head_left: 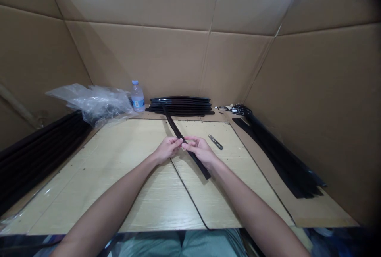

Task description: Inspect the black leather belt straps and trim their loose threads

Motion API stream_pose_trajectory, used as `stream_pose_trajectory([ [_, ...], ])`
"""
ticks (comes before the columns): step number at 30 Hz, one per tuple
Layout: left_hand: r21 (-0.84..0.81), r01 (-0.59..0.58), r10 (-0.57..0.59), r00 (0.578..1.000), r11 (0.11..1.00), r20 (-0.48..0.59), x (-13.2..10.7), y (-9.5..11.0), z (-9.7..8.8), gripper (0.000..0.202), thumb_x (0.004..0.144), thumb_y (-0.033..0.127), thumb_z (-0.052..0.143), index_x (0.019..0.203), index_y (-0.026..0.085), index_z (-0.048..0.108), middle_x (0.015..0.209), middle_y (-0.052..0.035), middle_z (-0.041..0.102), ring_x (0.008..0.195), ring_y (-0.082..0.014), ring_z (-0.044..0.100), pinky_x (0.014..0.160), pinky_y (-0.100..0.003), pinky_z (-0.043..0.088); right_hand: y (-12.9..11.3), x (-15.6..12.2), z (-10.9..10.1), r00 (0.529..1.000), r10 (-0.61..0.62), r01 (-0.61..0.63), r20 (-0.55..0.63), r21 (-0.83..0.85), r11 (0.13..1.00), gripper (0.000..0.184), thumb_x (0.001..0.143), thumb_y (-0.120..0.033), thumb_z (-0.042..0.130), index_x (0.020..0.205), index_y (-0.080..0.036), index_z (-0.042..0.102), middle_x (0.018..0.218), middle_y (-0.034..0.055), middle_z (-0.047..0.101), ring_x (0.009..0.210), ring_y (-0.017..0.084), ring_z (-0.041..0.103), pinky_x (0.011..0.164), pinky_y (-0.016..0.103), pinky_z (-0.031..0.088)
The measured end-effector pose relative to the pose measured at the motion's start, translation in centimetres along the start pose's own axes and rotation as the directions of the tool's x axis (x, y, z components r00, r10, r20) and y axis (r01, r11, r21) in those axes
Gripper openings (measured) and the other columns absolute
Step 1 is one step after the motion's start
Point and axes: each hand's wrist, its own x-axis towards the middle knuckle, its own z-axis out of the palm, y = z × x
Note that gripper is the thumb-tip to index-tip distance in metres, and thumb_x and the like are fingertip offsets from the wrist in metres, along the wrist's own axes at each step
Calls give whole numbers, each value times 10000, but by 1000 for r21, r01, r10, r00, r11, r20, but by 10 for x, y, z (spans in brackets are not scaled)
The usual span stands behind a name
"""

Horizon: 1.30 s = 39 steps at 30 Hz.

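Note:
A long narrow black strip (176, 129) runs from the back pile toward me across the wooden table (127, 169). My left hand (168, 149) pinches it near its middle, fingers closed on it. My right hand (200, 150) grips the same strip just to the right, with the strip's near end (205, 174) sticking out below the wrist. The two hands almost touch. Small grey thread snips (215, 141) lie on the table just right of my right hand.
A pile of black strips (181, 105) sits at the back, more black strips lie along the right (282, 157) and left (38, 149). Crumpled clear plastic (95, 100) and a water bottle (137, 96) stand back left. Cardboard walls (312, 102) enclose the table.

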Motion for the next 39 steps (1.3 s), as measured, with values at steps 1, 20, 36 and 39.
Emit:
stream_pose_trajectory([
  [1,9,0,0,1000,1000,9,-1,0,0,374,730,492,636,669,143,520,435,97,280,345,-29,185,358,-188,105,0,-1,0,1000,-4,4,10,-9,1000,425,564,-286,809,908,-131,615,665,-6,664,573,110,590,539,227,468],
  [20,128,-81,92,992,988,-81,2,-1,1,361,755,474,607,666,125,585,427,69,345,357,-42,225,391,-211,126,1,-1,4,999,1,-5,52,66,998,374,693,-356,715,1003,-213,561,709,-9,631,534,88,538,452,189,462],
  [36,125,-71,73,997,990,-7,1,0,5,337,781,433,587,671,120,528,488,20,514,362,-31,259,377,-198,136,3,-1,6,998,-49,49,-42,-3,999,378,602,-381,770,720,-166,483,608,-26,618,421,74,527,357,169,396],
  [39,111,-20,22,1000,994,-17,1,1,7,344,777,452,588,704,124,518,497,9,542,334,-21,230,358,-194,114,5,1,5,998,-54,54,-41,-8,999,363,664,-438,710,728,-170,473,652,-1,642,405,71,509,328,166,365],
])
